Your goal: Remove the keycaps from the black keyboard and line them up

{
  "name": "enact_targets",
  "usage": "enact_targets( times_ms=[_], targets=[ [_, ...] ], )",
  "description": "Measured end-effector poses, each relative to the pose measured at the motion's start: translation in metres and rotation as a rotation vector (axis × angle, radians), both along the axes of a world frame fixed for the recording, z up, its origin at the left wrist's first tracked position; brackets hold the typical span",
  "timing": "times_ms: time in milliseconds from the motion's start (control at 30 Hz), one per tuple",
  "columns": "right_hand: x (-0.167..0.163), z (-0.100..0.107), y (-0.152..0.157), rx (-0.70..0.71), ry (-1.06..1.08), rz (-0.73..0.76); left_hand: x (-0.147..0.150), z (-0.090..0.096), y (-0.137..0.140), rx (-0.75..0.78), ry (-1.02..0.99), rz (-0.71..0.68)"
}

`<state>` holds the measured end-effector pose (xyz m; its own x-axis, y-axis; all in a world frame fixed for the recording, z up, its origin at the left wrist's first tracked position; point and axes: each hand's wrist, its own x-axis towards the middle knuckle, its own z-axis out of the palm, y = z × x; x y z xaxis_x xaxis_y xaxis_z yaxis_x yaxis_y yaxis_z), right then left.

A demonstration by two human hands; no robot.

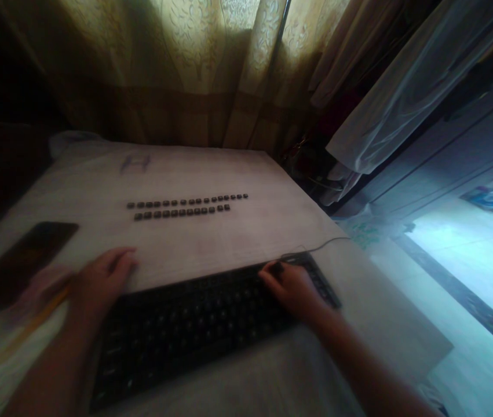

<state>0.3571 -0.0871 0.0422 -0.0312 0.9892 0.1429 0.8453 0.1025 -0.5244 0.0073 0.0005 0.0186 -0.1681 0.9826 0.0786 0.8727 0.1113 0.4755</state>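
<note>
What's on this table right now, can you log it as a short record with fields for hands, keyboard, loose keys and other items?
left hand: resting at the keyboard's far left corner
right hand: on the keyboard's right end
keyboard: black, wired, near table edge
loose keycaps: two rows, beyond the keyboard
phone: dark, lying flat at left
pencil: yellow, blurred, by left wrist
table: pale cover

Left hand (101, 278) and right hand (292, 286) bare, forearms unsleeved.
</note>
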Motion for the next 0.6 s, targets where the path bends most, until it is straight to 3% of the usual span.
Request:
enact_targets(
  times_ms=[133, 367, 600],
  targets=[
    [0.003, 0.000, 0.002, 0.000, 0.032, 0.056, 0.002, 0.003, -0.001, -0.073, -0.047, 0.033],
    [0.004, -0.012, -0.004, 0.054, 0.265, -0.048, 0.004, 0.005, -0.002, -0.081, -0.009, 0.045],
    [0.004, -0.008, -0.003, -0.055, 0.670, -0.318, 0.008, 0.007, -0.002, -0.091, -0.009, 0.052]
  ],
)
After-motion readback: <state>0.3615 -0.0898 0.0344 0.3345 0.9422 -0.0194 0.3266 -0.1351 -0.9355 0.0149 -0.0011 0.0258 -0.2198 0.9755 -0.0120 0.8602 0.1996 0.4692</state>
